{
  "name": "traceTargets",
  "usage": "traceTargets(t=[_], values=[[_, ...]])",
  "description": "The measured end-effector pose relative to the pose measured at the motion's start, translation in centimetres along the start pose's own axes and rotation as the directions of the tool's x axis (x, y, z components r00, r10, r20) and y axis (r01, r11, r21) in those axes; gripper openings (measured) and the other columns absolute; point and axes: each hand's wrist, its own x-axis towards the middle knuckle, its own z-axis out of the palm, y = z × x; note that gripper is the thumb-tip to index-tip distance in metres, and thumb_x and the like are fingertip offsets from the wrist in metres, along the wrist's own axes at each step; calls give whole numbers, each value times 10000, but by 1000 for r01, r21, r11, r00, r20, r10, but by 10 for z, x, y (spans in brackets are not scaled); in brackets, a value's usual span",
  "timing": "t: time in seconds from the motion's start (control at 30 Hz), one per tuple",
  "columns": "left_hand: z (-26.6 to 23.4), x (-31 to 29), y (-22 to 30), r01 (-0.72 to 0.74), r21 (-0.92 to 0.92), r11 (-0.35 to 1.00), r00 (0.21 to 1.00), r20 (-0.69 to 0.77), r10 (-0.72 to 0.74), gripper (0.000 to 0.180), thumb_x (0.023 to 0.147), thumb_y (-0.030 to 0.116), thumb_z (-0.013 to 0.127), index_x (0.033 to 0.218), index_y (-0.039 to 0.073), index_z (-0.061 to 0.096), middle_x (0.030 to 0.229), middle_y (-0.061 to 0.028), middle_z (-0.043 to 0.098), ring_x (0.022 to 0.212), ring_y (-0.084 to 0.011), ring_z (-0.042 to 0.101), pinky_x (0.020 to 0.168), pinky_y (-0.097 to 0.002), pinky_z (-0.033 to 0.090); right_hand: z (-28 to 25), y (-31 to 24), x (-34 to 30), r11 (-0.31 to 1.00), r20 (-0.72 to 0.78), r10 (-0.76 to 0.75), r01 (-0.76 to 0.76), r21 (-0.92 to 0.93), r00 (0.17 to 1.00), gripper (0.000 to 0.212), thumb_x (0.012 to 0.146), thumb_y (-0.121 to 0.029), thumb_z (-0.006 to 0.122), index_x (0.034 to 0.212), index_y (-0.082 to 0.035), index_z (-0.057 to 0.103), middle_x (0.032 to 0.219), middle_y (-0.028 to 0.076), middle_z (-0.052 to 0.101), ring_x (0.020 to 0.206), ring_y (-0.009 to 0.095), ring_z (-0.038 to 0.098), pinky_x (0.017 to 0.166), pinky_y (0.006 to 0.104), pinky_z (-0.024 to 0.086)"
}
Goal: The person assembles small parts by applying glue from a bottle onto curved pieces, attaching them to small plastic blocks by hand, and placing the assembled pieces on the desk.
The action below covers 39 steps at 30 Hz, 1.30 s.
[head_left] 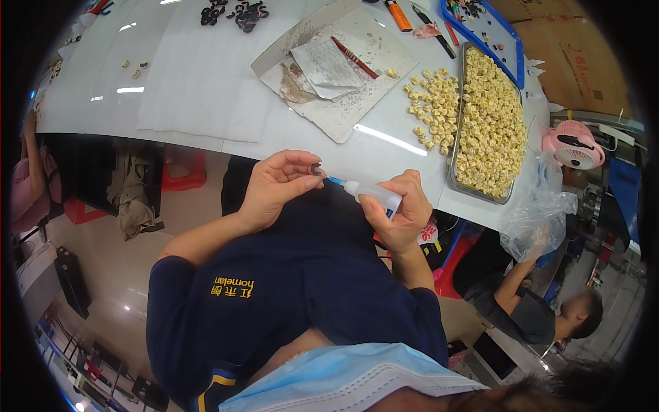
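Between the thumb and fingers of my left hand [283, 187] is a small dark piece [316, 169], too small to name. My right hand [405, 213] wraps round a translucent white squeeze bottle [374, 195] with a blue needle tip [336, 180]. That tip points left and reaches to the dark piece or very close to it; I cannot tell whether they touch. Both hands are held in front of the table's near edge, above my lap.
A metal tray [456, 180] of small cream-coloured pieces stands at the right, with loose ones [432, 103] beside it. Cardboard [392, 58] bears paper [328, 69] and a red pen [354, 58]. Dark pieces [247, 15] lie far left. A pink fan [575, 145] and another person [528, 309] are at the right.
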Motion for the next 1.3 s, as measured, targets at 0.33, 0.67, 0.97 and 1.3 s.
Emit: traceTargets(t=[0.33,0.67,0.97,1.3], values=[[-8,2,2,171,-154,973,985,28,-168,296,835,24,621,1119,-4,541,956,-97,644,850,-133,625,699,-200,475,14,16,8,935,-159,331,-300,191,930,203,752,-76,671,909,-2,567,751,54,573,689,116,523,632,234,429],[-21,5,5,227,-298,927,969,164,-184,286,845,23,605,1122,-2,537,954,-105,644,829,-139,622,703,-208,484,60,64,58,910,-132,247,-276,-310,960,298,767,-327,666,843,-46,602,813,107,600,793,276,530,726,383,385],[-19,3,8,242,-217,946,968,125,-219,290,842,38,616,1120,2,542,946,-101,645,824,-137,623,708,-208,484,22,103,111,779,-94,-177,81,-622,980,177,771,-157,658,944,-123,668,858,66,640,765,259,562,696,369,418],[-12,1,8,223,-165,961,973,97,-209,294,844,55,620,1125,6,547,982,-117,649,856,-149,630,715,-209,484,12,60,101,992,39,60,-55,-117,997,102,825,-56,619,923,-27,627,851,62,581,750,129,564,671,227,437]])
